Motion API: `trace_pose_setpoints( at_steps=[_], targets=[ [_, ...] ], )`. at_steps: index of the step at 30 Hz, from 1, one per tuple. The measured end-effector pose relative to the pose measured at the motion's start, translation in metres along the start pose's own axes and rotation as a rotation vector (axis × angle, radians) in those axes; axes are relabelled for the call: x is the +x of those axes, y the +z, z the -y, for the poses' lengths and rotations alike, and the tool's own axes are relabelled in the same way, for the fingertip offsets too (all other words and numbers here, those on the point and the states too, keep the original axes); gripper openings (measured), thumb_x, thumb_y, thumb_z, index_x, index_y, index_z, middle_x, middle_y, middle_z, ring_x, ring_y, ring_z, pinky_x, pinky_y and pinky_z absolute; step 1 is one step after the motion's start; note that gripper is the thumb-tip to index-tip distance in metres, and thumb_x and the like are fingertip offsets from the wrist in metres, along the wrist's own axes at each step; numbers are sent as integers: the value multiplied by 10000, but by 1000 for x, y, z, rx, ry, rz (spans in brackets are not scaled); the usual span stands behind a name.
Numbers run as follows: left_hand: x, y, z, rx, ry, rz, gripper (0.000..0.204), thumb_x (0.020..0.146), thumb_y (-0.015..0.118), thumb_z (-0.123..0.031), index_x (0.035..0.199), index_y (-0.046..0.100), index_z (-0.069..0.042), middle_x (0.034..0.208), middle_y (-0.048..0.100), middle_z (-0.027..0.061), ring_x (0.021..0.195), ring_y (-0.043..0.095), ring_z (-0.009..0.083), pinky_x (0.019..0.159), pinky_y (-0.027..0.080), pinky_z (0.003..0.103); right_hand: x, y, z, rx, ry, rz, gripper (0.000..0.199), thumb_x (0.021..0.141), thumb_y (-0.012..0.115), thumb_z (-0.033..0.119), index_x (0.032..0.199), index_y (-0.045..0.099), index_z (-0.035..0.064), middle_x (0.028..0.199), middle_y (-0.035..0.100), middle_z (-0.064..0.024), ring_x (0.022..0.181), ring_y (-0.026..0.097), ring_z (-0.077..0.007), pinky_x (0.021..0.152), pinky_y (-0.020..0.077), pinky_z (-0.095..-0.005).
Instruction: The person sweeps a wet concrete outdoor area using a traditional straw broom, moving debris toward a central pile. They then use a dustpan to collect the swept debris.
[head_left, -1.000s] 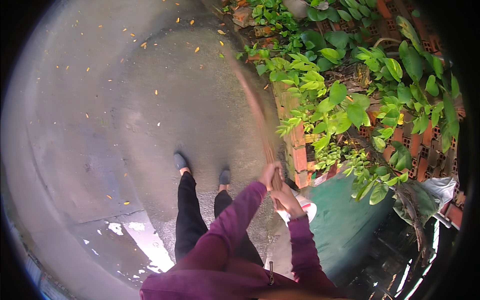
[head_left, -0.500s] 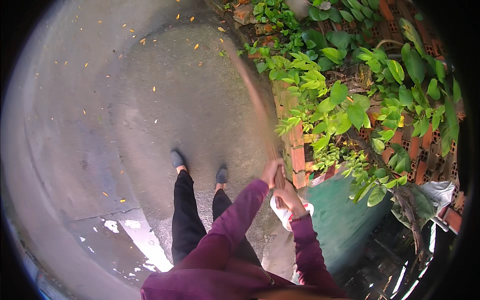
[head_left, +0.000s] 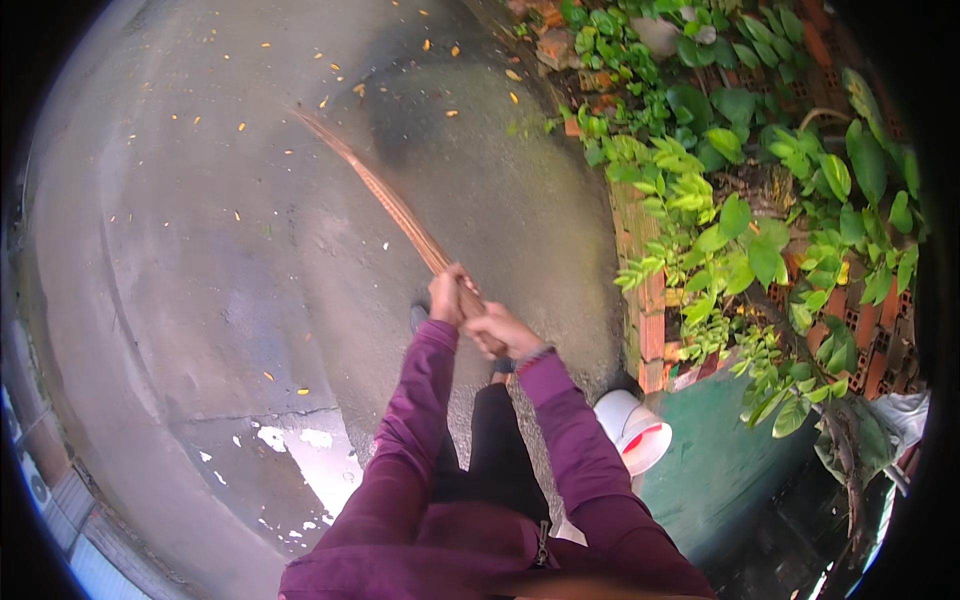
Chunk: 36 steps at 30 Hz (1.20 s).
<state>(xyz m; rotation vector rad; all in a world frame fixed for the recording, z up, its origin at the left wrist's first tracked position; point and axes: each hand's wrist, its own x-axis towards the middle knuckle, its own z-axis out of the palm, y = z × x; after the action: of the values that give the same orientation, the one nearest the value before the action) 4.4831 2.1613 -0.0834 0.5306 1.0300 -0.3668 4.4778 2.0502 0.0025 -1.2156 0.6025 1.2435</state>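
Both hands grip a long brown stick broom that reaches up and left over the grey concrete ground. My left hand holds the handle higher up. Just below it, my right hand holds the handle's end. Purple sleeves cover both forearms. Small yellow fallen leaves lie scattered on the concrete near the broom's blurred tip.
A brick-edged planter full of green leafy plants runs along the right. A white bucket with a red inside stands by my right leg, next to a green surface. A wet patch lies at lower left.
The broom has swung from the planter side on the right across to the left over the concrete. Both hands have moved left and up with it.
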Motion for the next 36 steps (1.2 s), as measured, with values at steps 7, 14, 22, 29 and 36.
trace_pose_setpoints(
  at_steps=[7,14,22,29,36],
  targets=[
    [-37,38,13,197,-110,150,122,695,551,-32,774,461,-9,545,480,54,433,480,147,384,421,296,-52,17,-14,100,-47,-202,93,732,523,64,798,473,23,568,476,-29,440,493,-143,381,434,-297],
    [-49,-81,-7,-30,-409,352,178,764,560,-148,631,442,-136,512,390,-41,438,365,78,422,285,225,-7,117,-63,185,210,-232,101,773,539,111,796,480,33,602,498,-56,487,538,-172,429,481,-317],
    [-123,-219,-118,-27,102,-587,97,712,515,-94,723,463,-13,535,462,67,421,476,182,388,422,322,67,224,-62,139,568,470,129,738,573,103,671,474,53,527,457,-26,406,462,-128,338,356,-271],
    [-118,-79,-128,45,264,-427,98,701,522,-56,726,455,10,548,471,72,433,488,172,377,429,311,-14,167,28,4,216,359,102,743,533,96,701,455,46,522,466,-46,377,471,-135,325,392,-275],
    [-23,132,-110,79,-138,275,59,712,529,-82,694,491,-41,525,442,40,440,470,150,410,409,288,-35,54,145,56,-24,-261,101,722,502,43,794,452,-6,549,483,-65,383,494,-184,336,431,-311]
  ],
)
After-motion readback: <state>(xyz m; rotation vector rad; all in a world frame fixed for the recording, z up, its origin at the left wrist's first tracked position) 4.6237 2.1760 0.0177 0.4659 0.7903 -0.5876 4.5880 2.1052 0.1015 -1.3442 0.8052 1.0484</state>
